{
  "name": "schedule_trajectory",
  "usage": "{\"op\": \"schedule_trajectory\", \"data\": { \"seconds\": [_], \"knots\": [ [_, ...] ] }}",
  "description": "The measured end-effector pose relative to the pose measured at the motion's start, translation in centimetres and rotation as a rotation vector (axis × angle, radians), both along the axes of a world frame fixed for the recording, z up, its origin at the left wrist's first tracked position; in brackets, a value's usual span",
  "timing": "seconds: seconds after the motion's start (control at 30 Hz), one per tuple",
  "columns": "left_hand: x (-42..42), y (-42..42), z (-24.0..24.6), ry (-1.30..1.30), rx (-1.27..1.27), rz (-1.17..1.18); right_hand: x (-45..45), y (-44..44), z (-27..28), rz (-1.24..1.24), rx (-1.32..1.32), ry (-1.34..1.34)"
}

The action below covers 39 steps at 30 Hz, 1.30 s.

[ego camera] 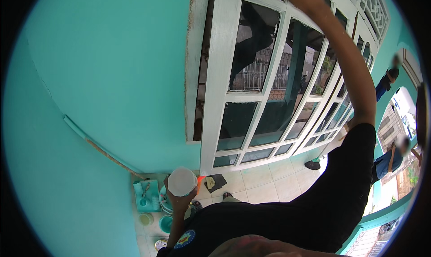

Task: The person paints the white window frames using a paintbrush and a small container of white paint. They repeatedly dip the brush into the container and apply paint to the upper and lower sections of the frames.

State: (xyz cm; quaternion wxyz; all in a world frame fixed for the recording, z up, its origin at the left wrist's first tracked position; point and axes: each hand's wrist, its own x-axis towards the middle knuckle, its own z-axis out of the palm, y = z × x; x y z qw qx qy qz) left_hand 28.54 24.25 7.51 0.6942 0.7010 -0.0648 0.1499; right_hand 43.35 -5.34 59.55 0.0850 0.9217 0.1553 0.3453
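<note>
In my left hand [181, 200] is a round white plastic tub [182, 182], its pale round face toward the camera. The fingers wrap around its sides, low beside the corner of the open white-framed glass door [219, 122]. My right arm reaches up across the glass panes; the hand itself is past the top edge of the picture, so what it touches is hidden. A teal paint tray [155, 206] with a brush [146, 189] and a small cup lies on the floor left of the tub. Something orange [201, 181] shows just right of the tub.
Buckets [165, 224] and a pale container [146, 219] stand by my left forearm. A long pole [107, 156] leans along the teal wall. A dark sheet [216, 183] with a yellowish piece lies near my feet. A broom [313, 164] stands farther right. Two people [389, 162] are at the right.
</note>
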Motion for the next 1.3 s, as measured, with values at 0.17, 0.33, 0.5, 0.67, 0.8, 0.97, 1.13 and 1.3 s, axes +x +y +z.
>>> {"op": "schedule_trajectory", "data": {
  "seconds": [0.17, 0.33, 0.5, 0.67, 0.8, 0.97, 1.13, 1.3],
  "knots": [
    [0.5, 0.1, -0.7, -0.024, 0.048, 0.071, -1.1, 4.3, -10.5, 0.628, -0.53, 0.351],
    [1.3, 0.5, -1.0, 0.018, 0.049, 0.135, 4.5, 2.6, 0.5, 0.416, 0.0, 0.119],
    [2.7, -0.6, -0.7, 0.006, -0.043, 0.103, 6.4, 0.5, 16.4, 0.619, -0.022, -0.509],
    [2.8, -0.1, -1.7, 0.034, -0.074, 0.225, 6.2, 3.4, 1.1, 0.448, -0.551, -0.371],
    [2.6, -1.4, -2.2, 0.025, -0.121, 0.139, -1.4, 2.9, -11.5, 0.667, -0.582, 0.32],
    [2.3, 0.1, -2.5, 0.007, -0.078, 0.087, 1.8, 3.5, -0.4, 0.435, 0.009, 0.421],
    [1.8, 0.7, -1.6, 0.015, -0.015, 0.047, 5.2, 0.9, 13.1, 0.574, 0.18, -0.275],
    [1.0, 1.9, -5.3, 0.044, 0.041, 0.089, 4.8, 3.0, 2.2, 0.329, -0.36, -0.472]
  ]
}}
